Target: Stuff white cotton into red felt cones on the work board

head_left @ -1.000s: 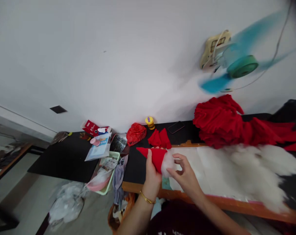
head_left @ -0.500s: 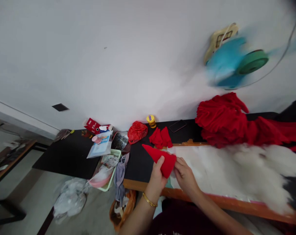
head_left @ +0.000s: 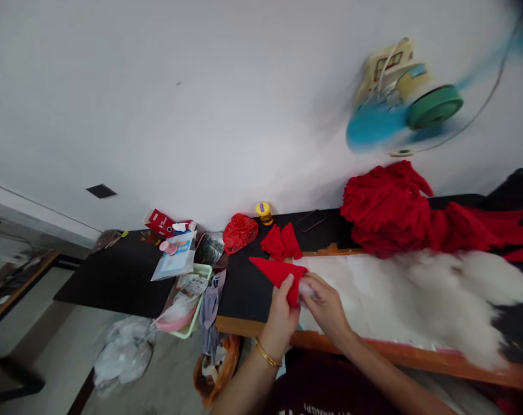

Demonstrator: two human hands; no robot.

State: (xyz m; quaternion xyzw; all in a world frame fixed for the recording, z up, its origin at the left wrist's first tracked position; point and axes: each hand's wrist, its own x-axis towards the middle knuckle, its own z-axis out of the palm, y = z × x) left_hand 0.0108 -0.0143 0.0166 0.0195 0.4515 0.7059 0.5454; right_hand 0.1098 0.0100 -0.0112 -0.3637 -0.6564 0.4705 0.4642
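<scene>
My left hand is closed around a red cone-shaped cloth piece, its pointed tip toward the left. At the cone's wide end, the fingers of my right hand are closed on a tuft of white stuffing, partly inside the opening. My right fingertips are partly hidden by the tuft and the cone. Just behind the cone lie more small red cloth pieces. Loose white stuffing is heaped on the table to the right.
A large red cloth pile sits at the back right, below a wall fan with blurred blades. Along the wall stand a phone, a yellow-lidded jar and a red plastic bag. A green basket is at left.
White stuffing now shows between my right fingers at the cone's opening, where none was visible before. My left hand keeps its hold on the cone. The view has shifted slightly.
</scene>
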